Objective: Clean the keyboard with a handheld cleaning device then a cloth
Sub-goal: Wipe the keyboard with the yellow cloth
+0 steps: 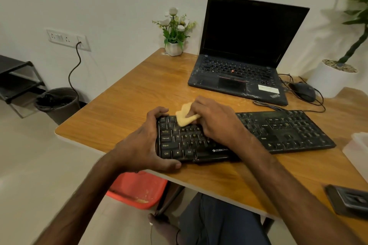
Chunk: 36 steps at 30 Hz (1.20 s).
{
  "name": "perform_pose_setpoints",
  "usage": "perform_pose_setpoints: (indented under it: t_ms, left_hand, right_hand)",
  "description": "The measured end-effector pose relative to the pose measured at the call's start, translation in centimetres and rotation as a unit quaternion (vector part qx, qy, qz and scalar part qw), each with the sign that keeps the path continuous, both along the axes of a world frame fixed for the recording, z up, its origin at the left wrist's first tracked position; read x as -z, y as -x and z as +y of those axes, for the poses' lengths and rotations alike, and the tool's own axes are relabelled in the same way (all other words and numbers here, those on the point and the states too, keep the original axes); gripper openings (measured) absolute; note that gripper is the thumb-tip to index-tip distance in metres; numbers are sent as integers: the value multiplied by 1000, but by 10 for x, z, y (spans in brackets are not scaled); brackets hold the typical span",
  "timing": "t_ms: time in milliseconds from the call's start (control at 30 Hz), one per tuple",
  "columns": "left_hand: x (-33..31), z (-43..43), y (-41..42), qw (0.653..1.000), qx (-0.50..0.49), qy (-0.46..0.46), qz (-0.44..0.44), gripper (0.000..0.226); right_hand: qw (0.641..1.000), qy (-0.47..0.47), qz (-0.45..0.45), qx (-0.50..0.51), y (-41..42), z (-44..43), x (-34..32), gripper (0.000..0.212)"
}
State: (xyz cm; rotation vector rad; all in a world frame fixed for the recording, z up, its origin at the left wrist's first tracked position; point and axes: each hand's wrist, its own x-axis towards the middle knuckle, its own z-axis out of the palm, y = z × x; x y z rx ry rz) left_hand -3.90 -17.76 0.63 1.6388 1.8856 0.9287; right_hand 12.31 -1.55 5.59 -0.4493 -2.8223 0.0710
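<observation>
The keyboard (278, 131) is gripped at its end by the left hand (147, 141) and the cloth (186, 118) held in the right hand (215, 119); keycaps could be snagged by hard dragging.

An open laptop (245, 53), a mouse (302, 91) and potted flowers (175, 32) sit on the wooden table (127, 93).

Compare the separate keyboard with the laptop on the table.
The keyboard is one flat slab; the laptop stands open, its dark screen raised. The keyboard lies near the front edge of the table; the laptop sits farther back. The left hand grips the keyboard's end and the right hand holds a yellow cloth on its keys; no hand touches the laptop. Both are black and rest on the table.
</observation>
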Motion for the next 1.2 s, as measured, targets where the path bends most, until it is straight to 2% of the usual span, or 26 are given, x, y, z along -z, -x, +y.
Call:
perform_pose_setpoints:
  t_ms: [100, 233, 300, 400, 467, 533, 633, 700, 800, 900, 1000, 1067, 1100, 1200]
  left_hand:
    - [-1, 0, 1, 1000, -3, 2, 6, 129]
    - [2, 1, -1, 1000, -4, -9, 25, 123]
    - [1, 1, -2, 999, -2, -12, 31, 121]
    - [0, 1, -2, 1000, 0, -10, 22, 117]
    - [-1, 0, -3, 1000, -1, -6, 22, 116]
    - [-1, -1, -2, 1000, -5, -8, 22, 117]
    - [-1, -1, -2, 1000, -7, -6, 19, 117]
    - [0, -1, 0, 1000, -8, -4, 16, 117]
    - [-1, -1, -1, 1000, -5, -3, 16, 119]
    - [-2, -2, -1, 1000, -4, 8, 12, 121]
    - [-5, -2, 1, 999, 13, 25, -23, 126]
    - [-8, 2, -1, 999, 9, 25, -44, 128]
    - [-9, 8, -2, 1000, 2, 21, -19, 128]
    - [-15, 25, -10, 989, 10, 51, 139, 135]
  right_hand:
    - [1000, -1, -6, 24, -3, 4, -1, 18]
    - [992, 87, -58, -73, -31, -26, -7, 19]
    - [992, 70, -54, -91, -34, -28, -5, 24]
    - [1000, 6, -4, -16, -17, -9, 3, 25]
    - [998, 1, 26, 54, -2, 5, 3, 22]
    - [997, -4, 39, 72, 10, 10, -1, 19]
    - [998, 37, 47, -7, 12, -14, -2, 15]
    - [998, 6, 13, -57, 8, -31, 5, 19]
    - [999, -13, 27, 12, 4, -10, 13, 26]
    - [996, -11, 48, 81, -1, 17, 5, 23]
    - [983, 31, 128, 129, -21, 31, -4, 20]
    - [978, 56, 158, 125, -40, 27, -7, 20]
    - [982, 60, 145, 104, -47, 19, -7, 20]
    - [998, 33, 54, 6, -52, -21, 3, 24]
